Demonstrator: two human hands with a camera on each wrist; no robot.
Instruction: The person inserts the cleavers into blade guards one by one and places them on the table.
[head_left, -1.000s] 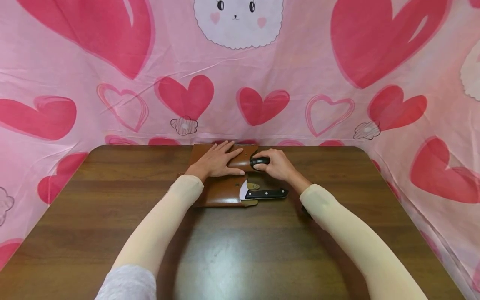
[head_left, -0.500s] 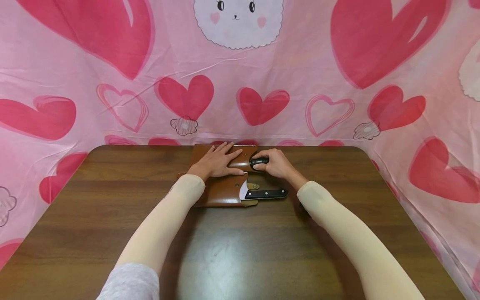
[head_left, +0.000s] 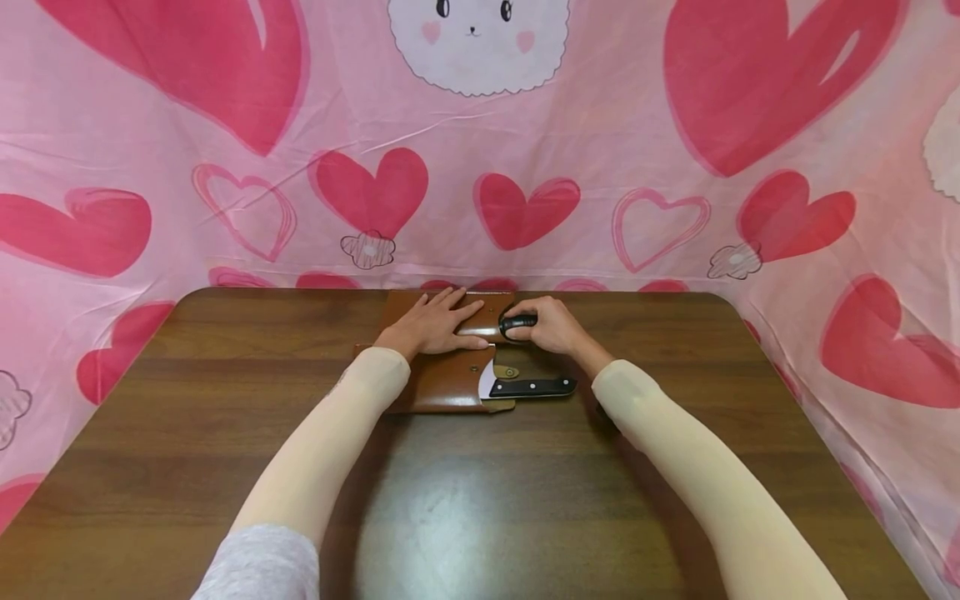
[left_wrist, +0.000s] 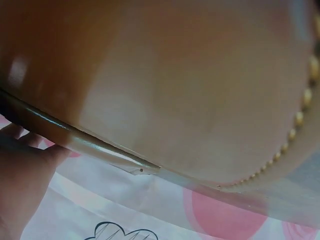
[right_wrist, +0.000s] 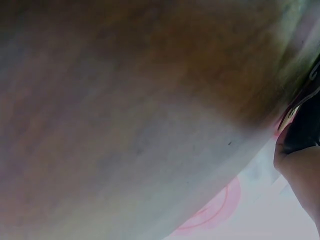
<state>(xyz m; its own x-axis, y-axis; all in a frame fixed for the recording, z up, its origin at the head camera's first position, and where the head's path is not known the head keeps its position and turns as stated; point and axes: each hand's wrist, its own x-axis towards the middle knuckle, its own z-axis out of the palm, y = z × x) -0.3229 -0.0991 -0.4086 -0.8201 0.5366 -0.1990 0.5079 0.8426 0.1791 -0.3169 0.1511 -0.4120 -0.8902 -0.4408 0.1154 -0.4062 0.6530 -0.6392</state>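
Note:
Two brown leather knife sheaths lie one behind the other at the table's far side. My left hand [head_left: 435,323] rests on the rear sheath [head_left: 401,304] with its fingers spread. With curled fingers and thumb, my right hand [head_left: 555,325] grips the black handle [head_left: 517,322] of a knife at that sheath's right end; its blade is hidden. The front sheath [head_left: 438,387] holds another knife [head_left: 534,387], whose riveted black handle and a strip of pale blade stick out to the right. In the right wrist view, the gripped black handle [right_wrist: 304,125] shows at the right edge.
The wooden table [head_left: 465,500] has rounded far corners. Behind it hangs a pink cloth [head_left: 450,125] printed with hearts. A snap tab [head_left: 507,372] sticks out from the front sheath, beside the knife handle. Glossy brown leather [left_wrist: 165,90] fills much of the left wrist view, blurred.
Both hands keep their places on the rear sheath and the knife handle. The right forearm has shifted slightly to the left; the front sheath and its knife have not visibly moved.

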